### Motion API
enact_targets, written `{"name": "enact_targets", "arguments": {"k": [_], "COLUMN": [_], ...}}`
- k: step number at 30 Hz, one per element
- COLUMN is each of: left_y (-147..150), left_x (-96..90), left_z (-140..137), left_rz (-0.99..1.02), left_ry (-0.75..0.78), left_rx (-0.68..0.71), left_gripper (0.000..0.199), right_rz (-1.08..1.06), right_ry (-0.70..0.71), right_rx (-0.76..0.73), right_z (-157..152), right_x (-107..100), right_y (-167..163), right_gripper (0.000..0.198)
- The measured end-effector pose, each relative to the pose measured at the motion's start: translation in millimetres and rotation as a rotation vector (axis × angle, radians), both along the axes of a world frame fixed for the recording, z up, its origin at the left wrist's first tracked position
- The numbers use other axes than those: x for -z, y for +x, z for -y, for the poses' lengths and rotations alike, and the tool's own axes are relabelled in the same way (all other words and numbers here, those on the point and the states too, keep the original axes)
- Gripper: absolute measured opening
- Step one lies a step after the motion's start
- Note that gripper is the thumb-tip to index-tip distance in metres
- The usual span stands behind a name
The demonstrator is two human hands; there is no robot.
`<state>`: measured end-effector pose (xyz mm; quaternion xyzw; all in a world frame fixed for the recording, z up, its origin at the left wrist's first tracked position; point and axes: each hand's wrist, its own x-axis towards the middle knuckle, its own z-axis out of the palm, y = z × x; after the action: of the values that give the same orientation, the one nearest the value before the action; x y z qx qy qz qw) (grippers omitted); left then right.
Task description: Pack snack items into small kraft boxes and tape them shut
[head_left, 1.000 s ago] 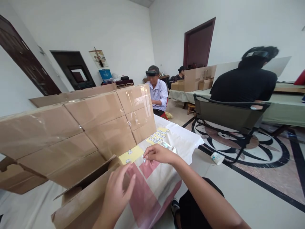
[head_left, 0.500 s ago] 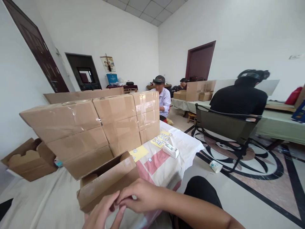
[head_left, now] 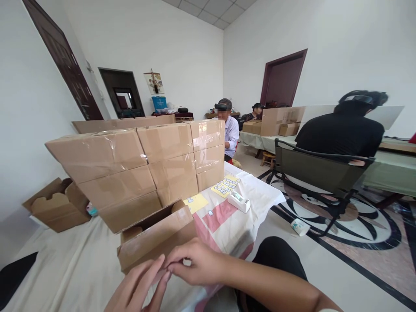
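1. A large room in a house turned into a packing workshop: white walls, dark wooden doors (head_left: pixel 282 78) and a patterned marble floor (head_left: pixel 357 225).
2. Taped cardboard boxes (head_left: pixel 146 160) stand stacked on a cloth-covered worktop (head_left: pixel 65 268).
3. Other people (head_left: pixel 341 130) sit at further worktops (head_left: pixel 390 169) bearing cartons (head_left: pixel 281 119).

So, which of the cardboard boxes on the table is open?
The small box right in front of the hands: its flap stands up. The stacked boxes behind it are sealed with clear tape.
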<state>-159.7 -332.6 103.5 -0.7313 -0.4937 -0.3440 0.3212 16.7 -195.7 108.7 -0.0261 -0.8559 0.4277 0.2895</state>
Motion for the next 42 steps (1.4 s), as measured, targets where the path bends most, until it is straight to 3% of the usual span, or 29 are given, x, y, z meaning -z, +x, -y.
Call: {"name": "enact_targets", "arguments": {"k": [7, 11, 21, 26, 35, 42], "left_y": [15, 16, 18, 20, 30, 29], "left_x": [-14.5, -9.5, -0.2, -3.9, -12.0, -6.6], "left_z": [-6, -5, -8, -8, -9, -9], "left_rz": [-0.141, -0.085, 0.061, 0.013, 0.099, 0.14], "left_ry": [0.083, 0.011, -0.034, -0.023, -0.006, -0.029], "left_rx": [-0.009, -0.021, -0.029, 0.01, 0.022, 0.015], "left_gripper": [0.019, 0.019, 0.03, 0.022, 0.023, 0.026], "right_rz": [-0.003, -0.063, -0.058, -0.066, -0.094, -0.095], "right_ry": [-0.476, -0.624, -0.656, -0.664, -0.707, -0.646], "right_rx": [-0.116, -0.174, -0.149, -0.137, -0.158, -0.132], "right_z": [1, 0, -2, -2, -1, -2], "right_x": [-2, -4, -5, -1, 0, 5], "right_y": [4, 3, 8, 7, 6, 5], "right_gripper": [0.038, 0.042, 0.042, 0.041, 0.031, 0.03]}}
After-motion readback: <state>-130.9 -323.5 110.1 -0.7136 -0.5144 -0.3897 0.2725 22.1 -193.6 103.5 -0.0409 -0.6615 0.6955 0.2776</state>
